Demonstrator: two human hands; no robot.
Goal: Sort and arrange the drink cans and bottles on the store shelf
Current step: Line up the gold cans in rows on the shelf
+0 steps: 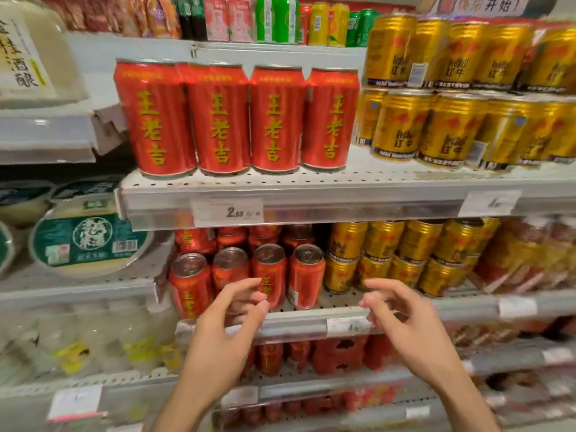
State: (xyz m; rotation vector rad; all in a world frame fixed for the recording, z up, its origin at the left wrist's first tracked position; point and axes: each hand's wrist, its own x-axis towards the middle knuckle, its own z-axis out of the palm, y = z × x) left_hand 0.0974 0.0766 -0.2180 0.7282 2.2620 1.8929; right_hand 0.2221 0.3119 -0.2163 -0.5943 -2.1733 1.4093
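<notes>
Several red cans with yellow lettering stand in a row on the upper shelf. More red cans stand on the shelf below, beside gold cans. My left hand hovers in front of the lower red cans, fingers loosely curled, holding nothing. My right hand hovers in front of the lower shelf's edge near the gold cans, fingers also loosely curled and empty. Neither hand clearly touches a can.
Stacked gold cans in shrink-wrap fill the upper right. Round green-lidded tubs lie on the left shelves. Mixed cans and bottles line the top shelf. Red packs sit lower down. A price tag hangs on the upper shelf edge.
</notes>
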